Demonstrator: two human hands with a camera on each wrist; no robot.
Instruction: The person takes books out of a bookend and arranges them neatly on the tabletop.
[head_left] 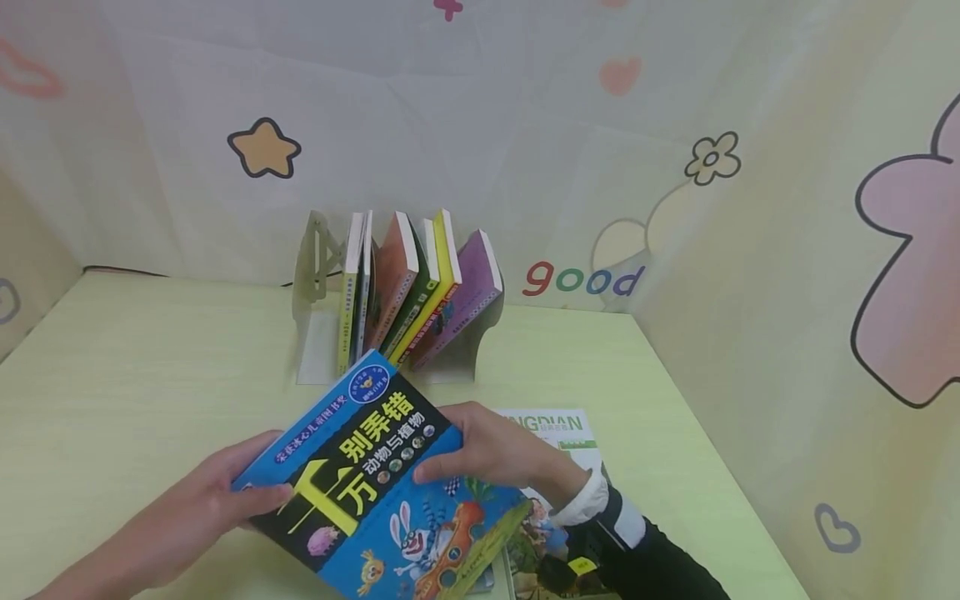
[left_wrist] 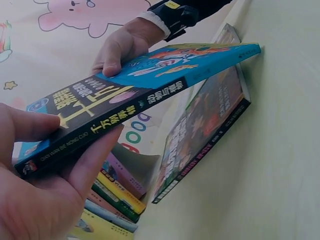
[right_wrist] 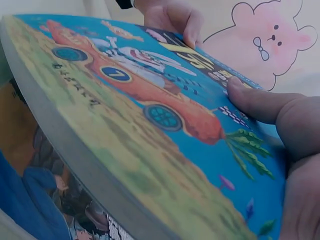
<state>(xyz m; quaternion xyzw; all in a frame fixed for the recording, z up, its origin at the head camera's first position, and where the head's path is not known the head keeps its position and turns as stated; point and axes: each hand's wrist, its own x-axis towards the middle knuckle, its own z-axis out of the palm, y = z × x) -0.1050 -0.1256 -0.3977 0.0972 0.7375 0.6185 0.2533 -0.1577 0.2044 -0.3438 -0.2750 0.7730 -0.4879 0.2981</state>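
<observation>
Both hands hold a blue and black children's book (head_left: 405, 492) tilted above the table, its cover facing up. My left hand (head_left: 225, 496) grips the spine side, thumb on the cover; in the left wrist view the fingers (left_wrist: 95, 155) pass beneath the spine. On the opposite edge my right hand (head_left: 498, 450) pinches the book, its thumb (right_wrist: 255, 102) lying on the cover in the right wrist view. The cover bears a rabbit in a carrot car. Beneath the held book lies another book (head_left: 577, 437) with a green and white top, partly hidden.
A bookend rack (head_left: 318, 342) stands toward the back, with several books, among them a yellow book (head_left: 447, 250) and a purple book (head_left: 480, 258), leaning right. The pale table (head_left: 150, 358) meets a patterned cloth backdrop (head_left: 420, 108) behind and on the sides.
</observation>
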